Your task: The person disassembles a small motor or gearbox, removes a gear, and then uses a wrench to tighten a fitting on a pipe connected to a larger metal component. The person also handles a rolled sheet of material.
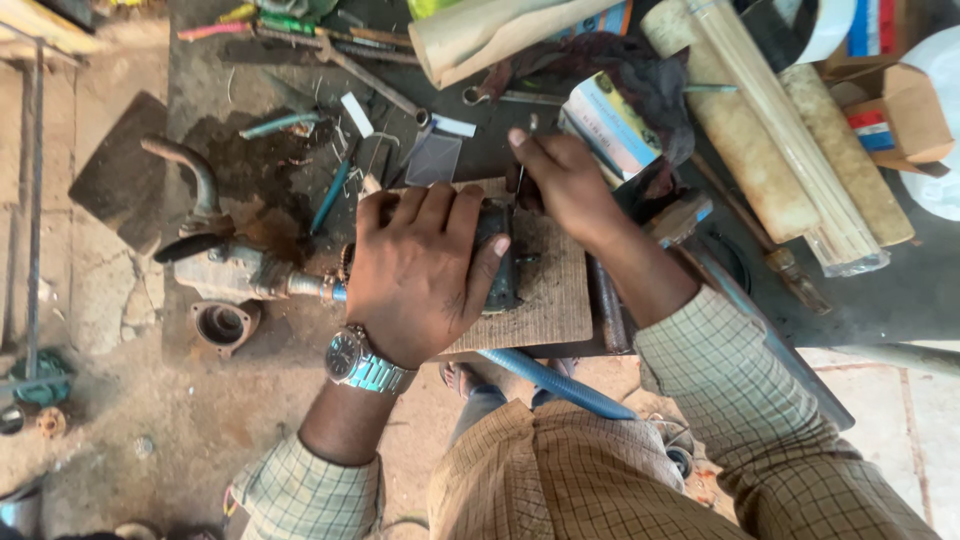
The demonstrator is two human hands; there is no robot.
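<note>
The thin metal tool could skid off the dark metal part and jab the holding fingers, since they sit just beside it at nine o'clock. The left hand clamps palm-down on the part atop the brown wooden board; the right hand pinches the tool upright.

Dark metal part, boxy, grimy, centre of frame, lying on a wooden board; mostly covered by the left hand, only its right end visible. Thin metal tool, upright, just above the part, pinched in the right hand; tip meets the part's top edge.
</note>
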